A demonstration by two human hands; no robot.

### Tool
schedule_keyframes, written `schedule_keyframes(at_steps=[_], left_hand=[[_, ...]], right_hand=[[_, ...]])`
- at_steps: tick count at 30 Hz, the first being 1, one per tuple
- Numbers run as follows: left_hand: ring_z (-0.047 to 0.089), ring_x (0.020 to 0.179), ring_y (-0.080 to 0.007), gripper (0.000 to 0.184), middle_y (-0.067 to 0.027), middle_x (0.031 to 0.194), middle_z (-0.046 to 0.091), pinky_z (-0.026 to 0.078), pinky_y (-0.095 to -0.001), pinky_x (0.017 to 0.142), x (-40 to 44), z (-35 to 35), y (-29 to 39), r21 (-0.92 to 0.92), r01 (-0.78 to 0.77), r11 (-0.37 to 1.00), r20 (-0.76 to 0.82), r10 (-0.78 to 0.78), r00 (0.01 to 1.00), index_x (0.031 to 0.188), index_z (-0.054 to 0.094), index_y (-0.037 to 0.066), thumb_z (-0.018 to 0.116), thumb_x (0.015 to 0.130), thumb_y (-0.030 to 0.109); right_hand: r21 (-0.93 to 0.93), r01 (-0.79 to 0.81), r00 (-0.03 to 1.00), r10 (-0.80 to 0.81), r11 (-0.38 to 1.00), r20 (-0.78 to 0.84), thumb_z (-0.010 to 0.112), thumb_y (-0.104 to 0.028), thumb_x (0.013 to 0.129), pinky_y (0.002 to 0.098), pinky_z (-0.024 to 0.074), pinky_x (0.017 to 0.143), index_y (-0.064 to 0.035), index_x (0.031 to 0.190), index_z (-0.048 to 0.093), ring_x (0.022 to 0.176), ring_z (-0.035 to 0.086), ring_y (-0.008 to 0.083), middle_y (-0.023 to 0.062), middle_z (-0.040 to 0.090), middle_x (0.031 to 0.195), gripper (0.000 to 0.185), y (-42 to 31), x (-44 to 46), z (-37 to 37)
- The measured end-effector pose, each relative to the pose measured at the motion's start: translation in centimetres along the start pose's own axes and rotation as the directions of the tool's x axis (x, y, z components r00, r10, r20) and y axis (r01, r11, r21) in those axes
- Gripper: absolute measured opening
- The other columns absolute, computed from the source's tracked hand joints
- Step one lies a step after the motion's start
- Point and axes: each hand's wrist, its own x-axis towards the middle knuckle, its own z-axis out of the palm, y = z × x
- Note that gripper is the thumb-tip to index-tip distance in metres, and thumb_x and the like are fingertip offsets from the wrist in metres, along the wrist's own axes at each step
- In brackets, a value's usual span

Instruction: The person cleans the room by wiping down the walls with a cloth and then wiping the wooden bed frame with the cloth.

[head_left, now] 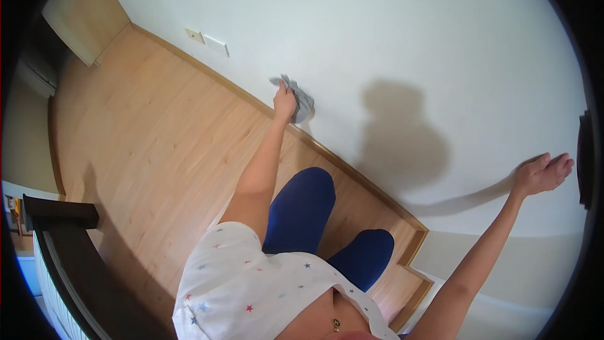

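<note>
My left hand [284, 102] is closed around a crumpled grey cloth [302, 102]. The cloth is at the lower part of the white wall [314, 19], just above the wooden baseboard [331, 158]; part of it is hidden behind my fingers. Far off to the right, my right hand [542, 175] is held up at the wall with its fingers stretched out and nothing in it. Whether its palm presses on the wall I cannot tell.
Two wall plates [215, 45] are beyond the cloth. Wooden floor [157, 119] lies to the left, with a dark railing [69, 264] at lower left. A dark object [585, 160] is mounted beside my right hand. The floor edge steps down at lower right.
</note>
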Motion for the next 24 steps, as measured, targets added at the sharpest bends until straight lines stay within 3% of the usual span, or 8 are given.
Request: schedule_keyframes(at_steps=[1, 4, 7, 16, 18, 20, 21, 24], left_hand=[[0.060, 0.090, -0.0361, 0.040, -0.0237, 0.102, 0.062, 0.046, -0.0378, 0.079, 0.1, 0.7, -1.6, 0.073, -0.029, 0.997, 0.036, 0.027, 0.999, 0.129, 0.042, -0.002, 0.042, 0.092, 0.012], [0.060, 0.084, -0.0229, 0.033, -0.0154, 0.098, 0.064, 0.046, -0.0325, 0.074, -3.7, 1.7, -3.1, -0.383, 0.196, 0.903, 0.390, -0.035, 0.920, 0.117, 0.051, -0.005, 0.043, 0.094, 0.017], [0.056, 0.084, -0.0146, 0.030, -0.0089, 0.093, 0.062, 0.045, -0.0301, 0.074, -8.8, 2.5, -0.8, -0.558, 0.213, 0.802, 0.245, -0.086, 0.966, 0.107, 0.055, -0.006, 0.043, 0.095, 0.019], [0.053, 0.096, -0.0196, 0.038, -0.0121, 0.107, 0.056, 0.043, -0.0323, 0.084, -17.8, 7.9, 10.0, -0.804, -0.197, 0.561, -0.195, 0.065, 0.979, 0.120, 0.043, -0.004, 0.037, 0.097, 0.025], [0.044, 0.118, -0.0286, 0.051, -0.0215, 0.130, 0.042, 0.033, -0.0360, 0.100, -15.3, 10.2, 7.9, -0.647, -0.088, 0.758, 0.078, 0.181, 0.980, 0.134, 0.027, -0.006, 0.041, 0.095, 0.024], [0.011, 0.136, -0.0405, 0.070, -0.0324, 0.144, 0.009, 0.012, -0.0402, 0.111, -18.8, 12.8, 10.6, -0.048, -0.512, 0.857, -0.116, 0.505, 0.855, 0.140, 0.004, -0.008, 0.047, 0.091, 0.018], [-0.003, 0.135, -0.0468, 0.075, -0.0355, 0.143, -0.003, 0.002, -0.0439, 0.112, -19.3, 13.5, 10.1, -0.151, -0.534, 0.832, -0.068, 0.530, 0.845, 0.139, -0.002, -0.009, 0.046, 0.084, 0.006], [0.025, 0.128, -0.0475, 0.069, -0.0379, 0.139, 0.013, 0.030, -0.0389, 0.104, -20.7, 13.8, 5.8, -0.051, -0.576, 0.816, 0.021, 0.577, 0.816, 0.141, 0.007, -0.005, 0.035, 0.077, -0.007]], right_hand=[[-0.002, 0.004, 1.000, -0.004, 1.000, -0.002, 0.042, -0.035, 0.090, 0.0478, 0.0257, 0.103, 0.0051, 0.123, 0.048, 0.125, 0.036, 0.0393, 0.0233, 0.044, 0.132, 0.053, 0.4, -0.3, 0.0], [0.011, 0.038, 0.999, -0.038, 0.999, -0.019, 0.045, -0.033, 0.089, 0.0469, 0.0295, 0.101, 0.0048, 0.121, 0.051, 0.121, 0.040, 0.0393, 0.0238, 0.048, 0.127, 0.049, 0.5, -0.2, -0.1], [0.001, 0.063, 0.997, -0.063, 0.998, -0.042, 0.048, -0.032, 0.088, 0.0464, 0.0316, 0.100, 0.0034, 0.117, 0.054, 0.118, 0.044, 0.0393, 0.0229, 0.051, 0.123, 0.046, 1.1, -0.3, 0.1], [0.084, 0.042, 0.995, -0.034, 0.996, -0.099, 0.056, -0.030, 0.085, 0.0460, 0.0288, 0.102, -0.0054, 0.117, 0.056, 0.119, 0.045, 0.0352, 0.0166, 0.054, 0.122, 0.041, 1.8, -1.3, 0.1], [0.060, 0.073, 0.992, -0.066, 0.995, -0.110, 0.056, -0.029, 0.085, 0.0451, 0.0309, 0.101, -0.0051, 0.116, 0.057, 0.118, 0.046, 0.0347, 0.0163, 0.055, 0.121, 0.039, 2.3, -1.5, -0.2], [0.112, 0.129, 0.978, -0.108, 0.985, -0.178, 0.058, -0.026, 0.086, 0.0431, 0.0351, 0.099, -0.0037, 0.113, 0.059, 0.113, 0.050, 0.0331, 0.0156, 0.057, 0.117, 0.035, 2.6, -1.4, 0.5], [-0.022, 0.129, 0.984, -0.131, 0.991, -0.118, 0.060, -0.026, 0.086, 0.0431, 0.0381, 0.096, -0.0023, 0.113, 0.058, 0.110, 0.052, 0.0319, 0.0151, 0.059, 0.114, 0.036, 3.2, -1.8, 0.3], [-0.063, 0.085, 0.994, -0.089, 0.994, -0.066, 0.058, -0.026, 0.086, 0.0393, 0.0434, 0.088, 0.0008, 0.106, 0.063, 0.098, 0.058, 0.0317, 0.0161, 0.064, 0.103, 0.035, 6.3, -3.2, 2.0]])
